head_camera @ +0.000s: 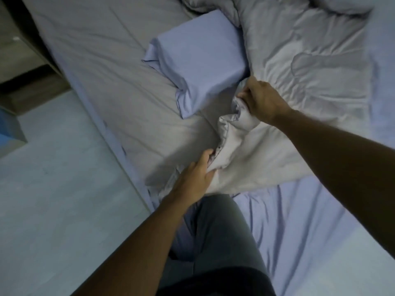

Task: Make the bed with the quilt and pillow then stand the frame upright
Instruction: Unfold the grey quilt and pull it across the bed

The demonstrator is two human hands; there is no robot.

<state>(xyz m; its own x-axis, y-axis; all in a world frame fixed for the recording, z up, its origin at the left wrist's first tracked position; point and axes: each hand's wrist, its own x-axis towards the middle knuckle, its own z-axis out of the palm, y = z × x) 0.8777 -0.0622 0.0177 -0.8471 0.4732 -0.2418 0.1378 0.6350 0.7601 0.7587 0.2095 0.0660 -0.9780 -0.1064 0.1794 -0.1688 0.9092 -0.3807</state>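
A grey quilt lies crumpled across the upper right of the bed. Its bunched edge runs down toward me. My right hand is closed on that edge just beside the pillow. My left hand grips the same edge lower down, near the mattress side. A pale blue pillow lies slanted on the bed, to the left of the quilt, touching it. The bed carries a grey sheet on the left and a blue sheet at lower right. No frame is in view.
My knee in grey trousers rests at the bed's edge below my hands. A pale floor runs along the left of the bed. Dark wooden furniture and a blue box stand at the far left.
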